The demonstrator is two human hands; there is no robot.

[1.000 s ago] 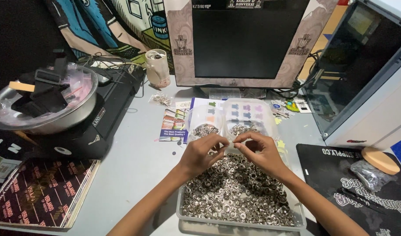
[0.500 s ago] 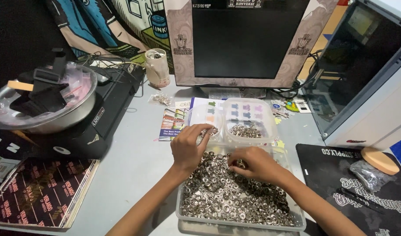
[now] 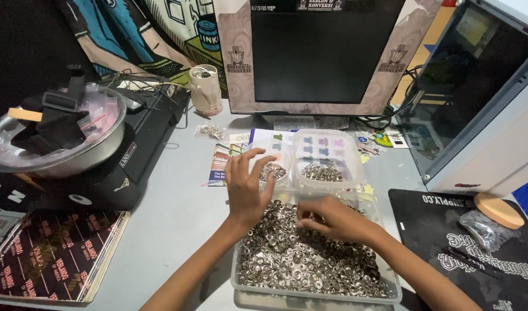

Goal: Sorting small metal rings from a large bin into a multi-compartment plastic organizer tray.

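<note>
A clear plastic tray full of small silver metal rings and snap parts sits on the grey desk in front of me. My left hand hovers with fingers spread over a small clear cup holding a few metal pieces. My right hand rests in the tray, fingertips pinching among the pieces; whether it holds one is hidden. A second clear container with more metal parts stands just behind the tray.
A monitor stands at the back. A black machine with a metal bowl is on the left, a computer case on the right, a black mat with a bag of parts. Printed sheets lie under the cups.
Both hands were together above the small cups; the left stayed near its cup with fingers spreading, while the right dropped back into the tray of metal pieces.
</note>
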